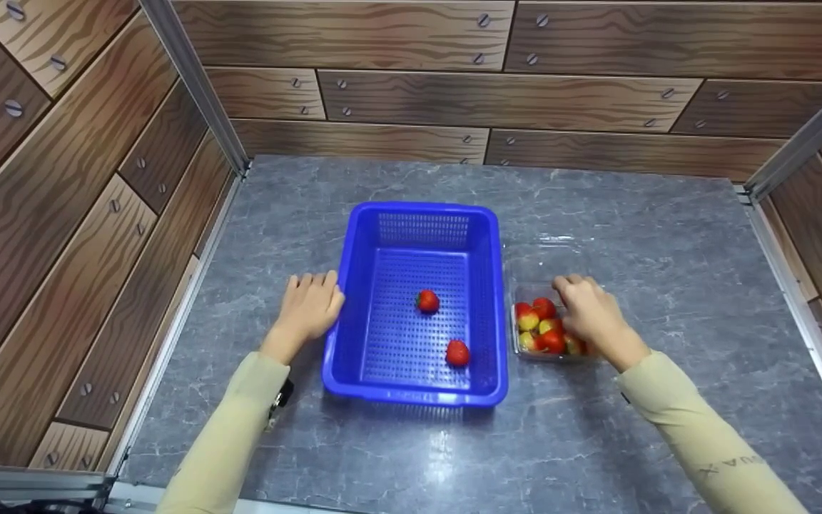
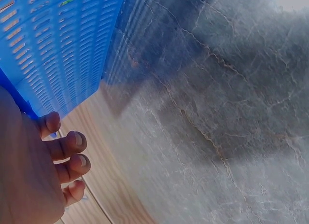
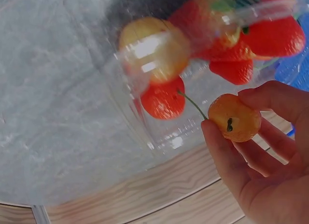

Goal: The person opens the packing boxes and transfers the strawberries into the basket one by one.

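My left hand holds the left rim of a blue plastic basket, fingers curled at its outer side; the thumb is hidden in the left wrist view. Two strawberries lie apart inside, one near the middle, another closer to the front right. Over a clear plastic box at the basket's right is my right hand. Between thumb and fingertips it pinches a small orange-yellow fruit, best seen in the right wrist view. Red and yellow fruits fill the box's near part.
The box's clear lid lies open behind it. Grey marbled tabletop surrounds the basket and box. Wood-patterned panels stand at the back and both sides, with metal frame posts at the corners.
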Demonstrator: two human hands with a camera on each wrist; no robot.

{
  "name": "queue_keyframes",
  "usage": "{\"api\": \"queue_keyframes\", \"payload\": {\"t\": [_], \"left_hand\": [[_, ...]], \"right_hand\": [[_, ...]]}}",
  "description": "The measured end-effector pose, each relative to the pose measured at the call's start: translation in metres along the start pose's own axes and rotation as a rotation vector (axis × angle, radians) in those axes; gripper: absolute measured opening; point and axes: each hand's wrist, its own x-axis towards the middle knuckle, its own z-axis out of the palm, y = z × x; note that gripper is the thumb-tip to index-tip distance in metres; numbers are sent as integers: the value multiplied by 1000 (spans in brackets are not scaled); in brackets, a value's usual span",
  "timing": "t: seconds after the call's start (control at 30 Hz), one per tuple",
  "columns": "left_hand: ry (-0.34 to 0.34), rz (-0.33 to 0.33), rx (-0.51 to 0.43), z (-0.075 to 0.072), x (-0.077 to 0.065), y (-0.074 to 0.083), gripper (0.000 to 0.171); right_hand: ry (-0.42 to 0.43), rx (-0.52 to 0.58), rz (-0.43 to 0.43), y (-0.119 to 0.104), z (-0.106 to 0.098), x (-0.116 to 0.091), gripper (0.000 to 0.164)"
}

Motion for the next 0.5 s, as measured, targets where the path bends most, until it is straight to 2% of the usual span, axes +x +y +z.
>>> {"api": "queue_keyframes", "payload": {"t": [0.27,0.5], "left_hand": [[8,4,5,0,-1,0,24],[2,-4,7,0,-1,-1,25]], "right_hand": [[10,-32,-35,-15,-19,14,44],[24,-60,-94,-35,-35,30,53]]}}
